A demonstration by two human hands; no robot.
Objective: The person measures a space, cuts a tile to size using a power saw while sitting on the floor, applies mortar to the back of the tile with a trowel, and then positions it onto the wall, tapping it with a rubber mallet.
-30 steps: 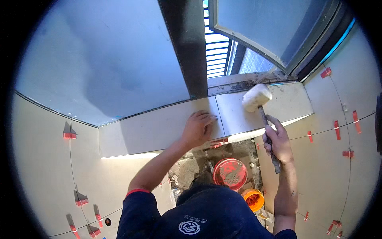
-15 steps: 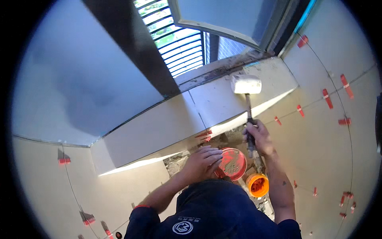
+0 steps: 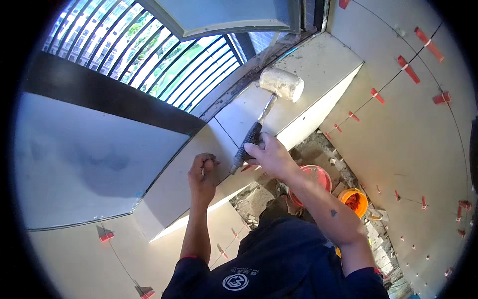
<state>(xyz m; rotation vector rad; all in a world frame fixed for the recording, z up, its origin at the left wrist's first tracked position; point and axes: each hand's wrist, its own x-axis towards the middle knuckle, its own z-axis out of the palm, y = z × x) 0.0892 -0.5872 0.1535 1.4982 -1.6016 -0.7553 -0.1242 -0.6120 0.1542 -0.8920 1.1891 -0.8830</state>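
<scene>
In my right hand [image 3: 270,155] is a rubber mallet [image 3: 282,83] with a whitish, worn head, a metal shaft and a black ribbed grip. Its head is over the right-hand tile [image 3: 313,65] of the window sill, and I cannot tell whether it touches. My left hand [image 3: 202,174] is at the left-hand sill tile [image 3: 172,194], fingers curled in; whatever they may hold is hidden. Between the two tiles runs a thin joint. A red tile-levelling wedge [image 3: 247,167] shows at its front end, partly behind my right hand and the mallet grip.
Below the sill stand a red bucket [image 3: 318,175] and an orange bucket [image 3: 354,199] with red pieces inside, on rubble-strewn ground. Several red wedges [image 3: 408,69] stick out of the wall-tile joints at right. A window sash [image 3: 229,17] hangs open beyond the sill, before a barred grille [image 3: 164,60].
My view has turned and shifted. The mallet has swung to a leftward-slanting grip over the sill. My left hand has gone from above the red bucket to the left sill tile, its fingers now curled.
</scene>
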